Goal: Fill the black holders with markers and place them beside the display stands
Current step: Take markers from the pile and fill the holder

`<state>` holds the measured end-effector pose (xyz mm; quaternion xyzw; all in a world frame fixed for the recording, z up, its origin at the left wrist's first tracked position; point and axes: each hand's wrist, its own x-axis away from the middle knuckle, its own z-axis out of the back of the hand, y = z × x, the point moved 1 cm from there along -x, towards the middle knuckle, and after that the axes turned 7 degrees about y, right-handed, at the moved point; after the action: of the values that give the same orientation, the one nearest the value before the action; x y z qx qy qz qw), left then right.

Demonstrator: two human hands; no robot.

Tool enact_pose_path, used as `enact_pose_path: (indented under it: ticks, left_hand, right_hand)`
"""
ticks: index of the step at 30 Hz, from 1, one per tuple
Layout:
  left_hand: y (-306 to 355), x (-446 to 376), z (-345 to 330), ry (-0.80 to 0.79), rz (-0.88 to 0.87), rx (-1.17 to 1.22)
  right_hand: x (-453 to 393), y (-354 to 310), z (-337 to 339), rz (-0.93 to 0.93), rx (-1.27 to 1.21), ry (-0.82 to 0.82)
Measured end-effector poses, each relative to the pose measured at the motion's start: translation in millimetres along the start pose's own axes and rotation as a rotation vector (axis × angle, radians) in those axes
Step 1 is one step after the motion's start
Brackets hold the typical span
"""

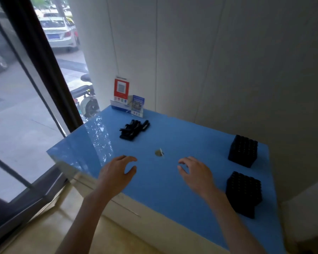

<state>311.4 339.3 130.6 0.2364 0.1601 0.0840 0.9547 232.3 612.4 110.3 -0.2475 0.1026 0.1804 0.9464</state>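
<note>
Your left hand (117, 171) and right hand (195, 173) hover loose-fingered, holding nothing. Two holders (243, 151) (243, 191) stand at 3 o'clock, contents unclear; markers (133, 130) lie at 11 o'clock on the surface (173, 189).

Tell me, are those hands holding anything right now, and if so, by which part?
Nothing is held. The left hand and right hand hover over the blue table with loosely curled fingers, apart from the markers.

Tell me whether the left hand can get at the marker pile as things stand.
Probably yes. The left hand hovers open and empty over the table, and only bare blue surface lies between it and the markers, though it must stretch forward.
</note>
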Motion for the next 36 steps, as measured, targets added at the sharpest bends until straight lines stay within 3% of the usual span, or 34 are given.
enact_pose_path:
  ticks: [14,28,36]
  left_hand:
    - [-162.3,-53.3,66.4,-0.063,-0.023,0.013]
    - [-258.6,-179.0,19.0,-0.220,0.025,-0.057]
    - [-274.8,-257.5,-27.8,-0.302,0.082,0.024]
  right_hand:
    - [-48.7,-117.5,-93.5,-0.107,0.037,-0.024]
    - [-169.0,-125.9,-171.4,-0.175,0.013,-0.073]
    - [-221.1,-103.3,-194.1,-0.254,0.003,-0.090]
